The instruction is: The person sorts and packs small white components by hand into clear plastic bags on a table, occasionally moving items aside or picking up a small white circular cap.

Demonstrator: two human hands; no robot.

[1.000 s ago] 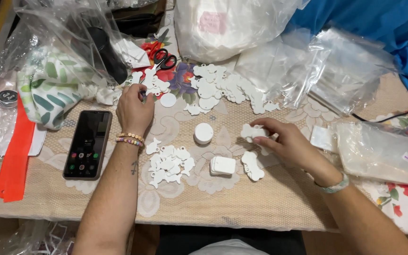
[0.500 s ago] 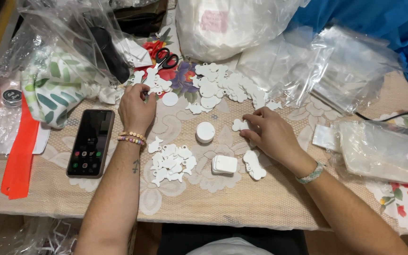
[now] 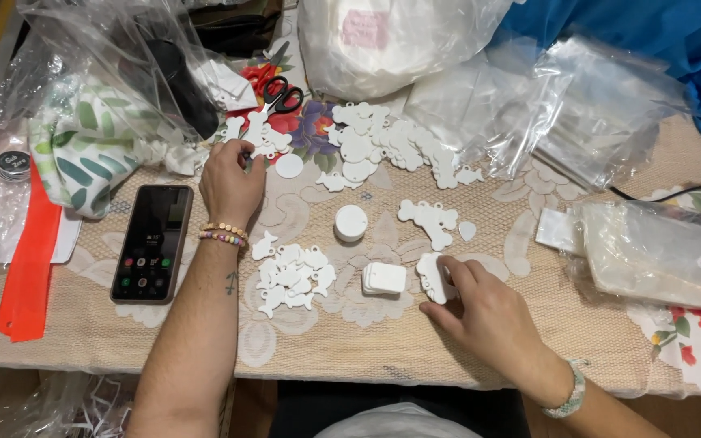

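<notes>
White cutout stack (image 3: 432, 277) near the table's front edge sits pinched under the right hand (image 3: 488, 312) — a nudge could topple it — while the left hand (image 3: 230, 182) fingers the far pile (image 3: 257, 138).

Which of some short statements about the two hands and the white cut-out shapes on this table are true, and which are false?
1. The right hand touches a small stack of white cut-out shapes. True.
2. The left hand rests on the black smartphone. False: the phone lies apart, beside the left wrist.
3. The red-handled scissors lie beyond the left hand. True.
4. The round white disc stack is inside a plastic bag. False: it stands uncovered on the lace tablecloth.
</notes>
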